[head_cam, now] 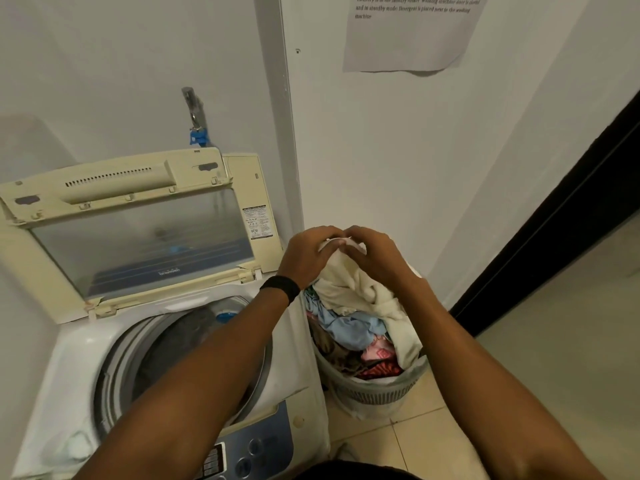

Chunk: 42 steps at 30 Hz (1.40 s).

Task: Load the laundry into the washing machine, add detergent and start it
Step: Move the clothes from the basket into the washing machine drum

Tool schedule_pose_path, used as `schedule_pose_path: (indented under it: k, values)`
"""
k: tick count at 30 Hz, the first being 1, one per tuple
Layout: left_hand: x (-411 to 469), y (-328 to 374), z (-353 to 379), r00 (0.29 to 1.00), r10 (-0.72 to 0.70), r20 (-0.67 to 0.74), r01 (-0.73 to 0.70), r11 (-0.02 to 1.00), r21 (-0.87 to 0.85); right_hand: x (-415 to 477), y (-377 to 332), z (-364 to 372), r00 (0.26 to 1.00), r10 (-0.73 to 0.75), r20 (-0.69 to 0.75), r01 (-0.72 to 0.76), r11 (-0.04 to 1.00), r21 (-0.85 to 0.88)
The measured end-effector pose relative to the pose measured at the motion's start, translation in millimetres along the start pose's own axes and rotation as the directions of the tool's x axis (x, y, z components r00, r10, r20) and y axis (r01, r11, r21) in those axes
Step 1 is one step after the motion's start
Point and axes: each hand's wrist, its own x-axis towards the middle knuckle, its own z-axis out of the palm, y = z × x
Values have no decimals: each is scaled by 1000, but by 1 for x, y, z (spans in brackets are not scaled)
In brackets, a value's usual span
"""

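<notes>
A top-loading washing machine (86, 351) stands at the left with its lid (138, 230) raised against the wall. Some dark fabric lies inside its drum (180, 344). To its right a grey laundry basket (374, 393) on the floor holds several mixed garments. My left hand (304, 254) and my right hand (374, 252) both grip the top of a cream garment (360, 289), lifted above the basket with its lower part still hanging into it. A black band sits on my left wrist.
The machine's control panel (249, 452) faces me at the bottom. A tap (194, 112) with a blue fitting juts from the wall behind the lid. A printed sheet (412, 29) hangs on the wall. A dark door frame (554, 216) and tiled floor lie to the right.
</notes>
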Motion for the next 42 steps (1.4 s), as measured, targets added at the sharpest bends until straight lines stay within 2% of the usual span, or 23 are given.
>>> schedule_pose_path:
  k: [3, 5, 7, 10, 13, 16, 19, 22, 24, 26, 28, 32, 34, 37, 42]
  values:
    - [-3, -8, -8, 999, -43, 30, 43, 999, 3, 4, 5, -5, 998, 13, -64, -13, 1000, 3]
    - [-7, -18, -11, 990, -137, 40, 138, 990, -19, 6, 6, -13, 986, 40, -163, -26, 996, 89]
    - [-10, -24, -14, 973, -230, 7, 230, 969, -90, 8, 3, -23, 972, 54, -231, -18, 988, 155]
    - [-2, -19, -20, 954, -283, -96, 259, 943, -207, 12, 2, -32, 975, 61, -212, -37, 992, 117]
    - [18, -3, -28, 942, -282, -184, 229, 936, -267, 16, 0, -38, 987, 105, -120, -101, 994, 46]
    - [31, 4, -32, 947, -255, -194, 192, 936, -294, 15, -4, -44, 990, 75, -121, -54, 984, 168]
    - [34, 7, -25, 959, -250, -136, 202, 934, -294, 16, -14, -47, 986, 23, -167, 20, 968, 250]
    - [33, 19, -10, 978, -209, 0, 195, 911, -364, 23, -18, -36, 992, -71, -106, 93, 970, 226]
    - [30, 26, -1, 980, -197, 36, 197, 916, -348, 25, -16, -28, 989, -94, -114, 115, 974, 195]
    - [27, 27, 4, 976, -218, -1, 208, 931, -302, 23, -13, -24, 991, -71, -117, 89, 983, 160]
    - [26, 24, 5, 961, -269, -59, 247, 936, -250, 21, -12, -24, 998, -42, -53, 48, 991, 121]
    - [30, 16, -9, 908, -381, -174, 338, 911, -235, 12, -1, -37, 998, 62, 8, -62, 998, 31]
    - [28, 12, -19, 915, -367, -167, 332, 921, -205, 5, 5, -50, 996, 90, -27, -86, 990, 112]
    - [25, 13, -21, 934, -346, -90, 317, 918, -237, 4, -1, -63, 993, 55, -107, -24, 963, 267]
    - [22, 31, 0, 965, -261, 7, 246, 903, -353, 19, -18, -46, 992, -36, -118, 70, 951, 300]
